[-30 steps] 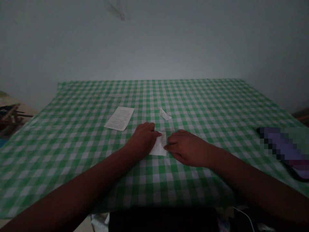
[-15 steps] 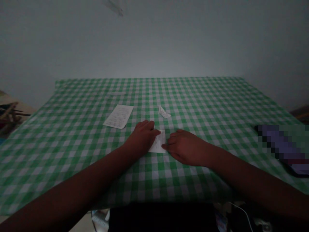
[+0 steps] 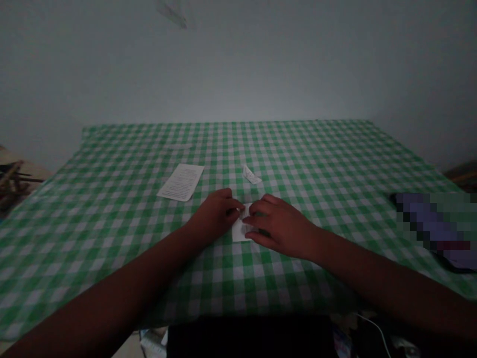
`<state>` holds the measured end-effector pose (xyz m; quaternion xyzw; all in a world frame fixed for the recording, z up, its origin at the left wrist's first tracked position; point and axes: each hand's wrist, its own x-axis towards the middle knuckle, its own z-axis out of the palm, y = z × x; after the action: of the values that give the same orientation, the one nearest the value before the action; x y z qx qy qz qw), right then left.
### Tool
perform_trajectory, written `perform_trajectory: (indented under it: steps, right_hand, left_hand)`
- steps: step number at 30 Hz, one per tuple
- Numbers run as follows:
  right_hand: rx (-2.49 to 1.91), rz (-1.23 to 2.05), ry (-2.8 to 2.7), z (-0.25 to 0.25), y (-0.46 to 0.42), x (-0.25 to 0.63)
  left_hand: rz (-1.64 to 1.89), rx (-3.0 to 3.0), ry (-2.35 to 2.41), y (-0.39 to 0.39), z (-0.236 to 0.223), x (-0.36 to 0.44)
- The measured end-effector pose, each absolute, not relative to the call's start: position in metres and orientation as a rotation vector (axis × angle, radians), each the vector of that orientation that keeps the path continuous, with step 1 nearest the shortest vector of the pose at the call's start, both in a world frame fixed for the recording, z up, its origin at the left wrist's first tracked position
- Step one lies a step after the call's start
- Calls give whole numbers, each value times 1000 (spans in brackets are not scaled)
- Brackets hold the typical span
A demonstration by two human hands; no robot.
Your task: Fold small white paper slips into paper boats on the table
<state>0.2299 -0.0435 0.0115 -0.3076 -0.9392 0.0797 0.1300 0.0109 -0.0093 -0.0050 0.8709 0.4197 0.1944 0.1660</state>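
A small sheet of paper (image 3: pixel 239 234) with printed lines lies on the checked tablecloth close to me, partly covered by my fingers. My left hand (image 3: pixel 218 211) has its thumb and forefinger pinched together at the paper's upper left part. From the right, my right hand (image 3: pixel 278 223) curves over the same sheet, thumb at its near edge and fingers on the printed part. Its grip is partly hidden. Beyond the hands sits a small creased paper scrap (image 3: pixel 252 175). A larger printed sheet (image 3: pixel 182 182) lies flat to the left.
The green and white checked tablecloth (image 3: pixel 316 164) covers the table, which stands against a grey wall (image 3: pixel 238 59). A dark device with a blurred screen (image 3: pixel 428 223) lies at the right. A white cable (image 3: pixel 376 325) hangs below the table's front edge.
My right hand has moved left over the small paper, its fingers now covering the printed part. My left thumb and forefinger have drawn together at its top. The other papers lie as before.
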Motion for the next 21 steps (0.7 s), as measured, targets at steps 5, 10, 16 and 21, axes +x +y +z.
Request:
perform_trajectory:
  steps: [5, 10, 16, 21]
  right_hand:
    - [-843, 313, -2716, 4, -46, 225]
    - [-881, 361, -2669, 1, -46, 224]
    - [-884, 403, -2691, 4, -45, 225]
    - [-886, 435, -2698, 8, -42, 230]
  left_hand:
    - [527, 2486, 1205, -11, -6, 13]
    - [418, 2605, 1120, -8, -4, 6]
    - [307, 2645, 1019, 0, 9, -6]
    - [259, 2762, 983, 2, 15, -15]
